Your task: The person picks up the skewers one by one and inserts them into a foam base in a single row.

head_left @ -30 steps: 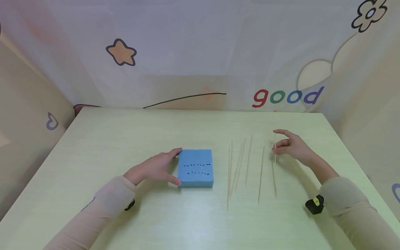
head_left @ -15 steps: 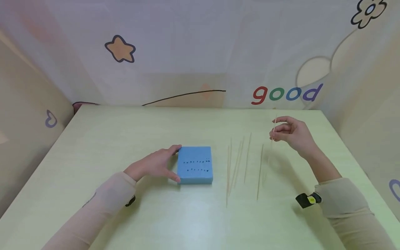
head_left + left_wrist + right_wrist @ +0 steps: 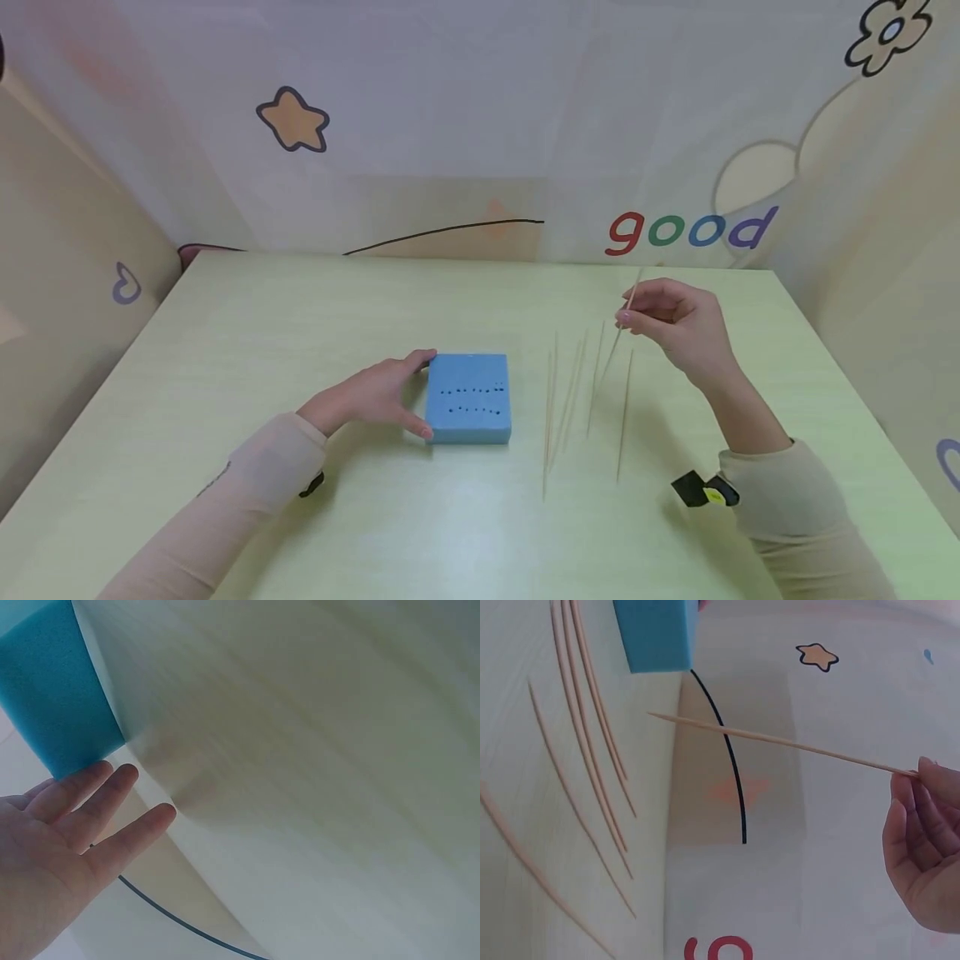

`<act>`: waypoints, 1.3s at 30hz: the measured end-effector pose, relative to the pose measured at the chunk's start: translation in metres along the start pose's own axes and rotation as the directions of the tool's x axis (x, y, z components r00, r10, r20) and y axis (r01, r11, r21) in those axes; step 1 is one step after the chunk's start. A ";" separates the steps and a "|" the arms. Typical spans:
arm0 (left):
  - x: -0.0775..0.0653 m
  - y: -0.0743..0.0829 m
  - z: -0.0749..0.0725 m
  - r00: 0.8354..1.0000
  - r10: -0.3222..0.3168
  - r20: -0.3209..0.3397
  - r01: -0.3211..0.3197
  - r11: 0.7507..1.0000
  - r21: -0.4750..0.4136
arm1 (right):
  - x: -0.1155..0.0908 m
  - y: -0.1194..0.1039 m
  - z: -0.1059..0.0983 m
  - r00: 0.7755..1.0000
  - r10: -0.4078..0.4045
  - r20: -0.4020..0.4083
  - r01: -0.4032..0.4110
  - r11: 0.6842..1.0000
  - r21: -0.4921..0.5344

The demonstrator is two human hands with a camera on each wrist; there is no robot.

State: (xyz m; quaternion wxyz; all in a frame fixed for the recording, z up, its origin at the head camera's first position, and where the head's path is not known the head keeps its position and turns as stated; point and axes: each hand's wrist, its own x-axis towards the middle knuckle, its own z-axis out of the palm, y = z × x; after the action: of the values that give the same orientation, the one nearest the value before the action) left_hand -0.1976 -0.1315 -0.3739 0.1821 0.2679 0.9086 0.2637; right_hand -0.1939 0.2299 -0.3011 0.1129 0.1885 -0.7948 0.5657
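Note:
A blue foam block with two rows of small dark holes in its top sits mid-table. At its left side is my left hand, thumb at the front corner and a finger at the far corner; in the left wrist view its fingers look straight and spread, touching the block's edge. My right hand, raised at the right, pinches a thin bamboo skewer near one end between thumb and fingers. The pointed end slants down and left, above the skewers lying on the table.
Several loose skewers lie roughly side by side between the block and my right hand. The pale table ends at a printed cloth backdrop, with cloth at both sides too.
My right hand has lifted the skewer off the table, then moved left with it, and the skewer now tilts down to the left. The left hand and the block have stayed put.

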 end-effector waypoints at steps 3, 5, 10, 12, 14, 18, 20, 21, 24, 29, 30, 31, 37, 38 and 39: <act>0.000 -0.001 0.001 1.000 -0.008 0.000 0.008 1.000 0.000 | -0.002 -0.008 0.009 0.999 -0.048 -0.023 0.048 0.999 -0.008; 0.000 -0.002 0.002 1.000 -0.012 0.000 0.012 1.000 0.000 | -0.003 -0.013 0.014 0.996 -0.083 -0.038 0.082 0.996 -0.029; -0.001 -0.003 0.003 1.000 -0.022 0.006 0.022 1.000 -0.019 | -0.005 -0.022 0.026 0.980 -0.194 -0.048 0.192 0.980 -0.051; -0.002 -0.003 0.004 1.000 -0.021 0.005 0.021 1.000 -0.023 | -0.005 -0.026 0.030 0.968 -0.246 -0.040 0.245 0.969 -0.035; -0.002 -0.002 0.003 1.000 -0.015 0.003 0.015 1.000 -0.025 | -0.003 -0.029 0.034 0.956 -0.291 -0.028 0.291 0.957 -0.016; -0.002 -0.003 0.002 1.000 0.007 -0.003 -0.007 1.000 -0.019 | 0.000 -0.032 0.043 0.941 -0.338 -0.002 0.338 0.941 0.020; -0.001 -0.003 0.002 1.000 0.011 -0.002 -0.011 1.000 -0.019 | 0.001 -0.033 0.048 0.937 -0.350 0.010 0.349 0.937 0.031; -0.001 -0.003 0.001 1.000 0.012 -0.002 -0.012 1.000 -0.019 | 0.002 -0.034 0.050 0.935 -0.355 0.015 0.354 0.935 0.038; 0.000 -0.005 0.001 1.000 0.018 -0.003 -0.018 1.000 -0.019 | 0.004 -0.035 0.056 0.927 -0.375 0.023 0.374 0.926 0.053; 0.000 -0.006 0.001 1.000 0.025 -0.003 -0.025 0.999 -0.028 | 0.008 -0.037 0.067 0.915 -0.402 0.027 0.400 0.914 0.064; 0.000 -0.006 0.001 1.000 0.025 -0.003 -0.025 0.999 -0.030 | 0.009 -0.036 0.069 0.914 -0.406 0.030 0.403 0.913 0.062; 0.000 -0.006 0.001 1.000 0.025 -0.004 -0.025 0.999 -0.031 | 0.010 -0.037 0.071 0.911 -0.410 0.032 0.408 0.911 0.062; 0.000 -0.006 0.001 1.000 0.022 -0.004 -0.022 0.999 -0.036 | 0.016 -0.039 0.085 0.902 -0.429 0.045 0.427 0.902 0.060; 0.000 -0.006 0.000 1.000 0.020 -0.004 -0.020 0.999 -0.035 | 0.017 -0.040 0.087 0.901 -0.432 0.046 0.429 0.901 0.062; 0.000 -0.006 0.000 1.000 0.020 -0.005 -0.020 0.999 -0.035 | 0.017 -0.041 0.090 0.900 -0.434 0.047 0.431 0.900 0.065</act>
State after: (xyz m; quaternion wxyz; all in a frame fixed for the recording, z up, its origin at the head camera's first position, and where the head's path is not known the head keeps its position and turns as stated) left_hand -0.1995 -0.1358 -0.3776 0.1818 0.2731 0.9015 0.2821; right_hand -0.1891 0.1303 -0.2892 0.2067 0.3799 -0.7209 0.5415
